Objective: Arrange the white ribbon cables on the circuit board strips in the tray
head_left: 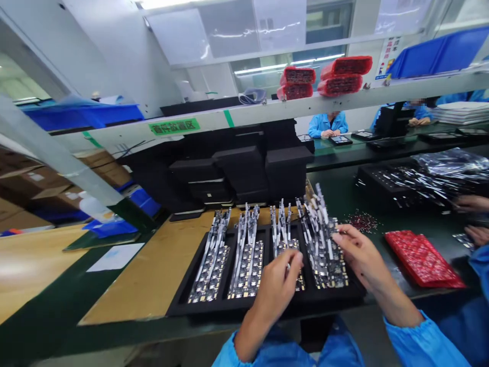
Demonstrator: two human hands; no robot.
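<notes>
A black foam tray (pixel 179 300) lies before me, its slots holding rows of small circuit boards (pixel 245 270) with white flex-cable strips sticking up at the far end. My right hand (pixel 362 252) is at the rightmost row, thumb and fingers pinching the edge of a circuit board (pixel 331 239) that stands tilted above the others. My left hand (pixel 277 280) is over the third row, fingers curled and thumb against the forefinger; whatever they hold, if anything, is hidden. That hand covers part of the boards beneath it.
Right of the tray are a red bubble-wrap pack (pixel 422 257), a scatter of tiny parts (pixel 361 221) and a black foam block (pixel 397 183) with strips on it. A co-worker's hand (pixel 477 234) is at the right edge. Black foam pieces (pixel 240 168) stand behind; cardboard (pixel 130 290) lies left.
</notes>
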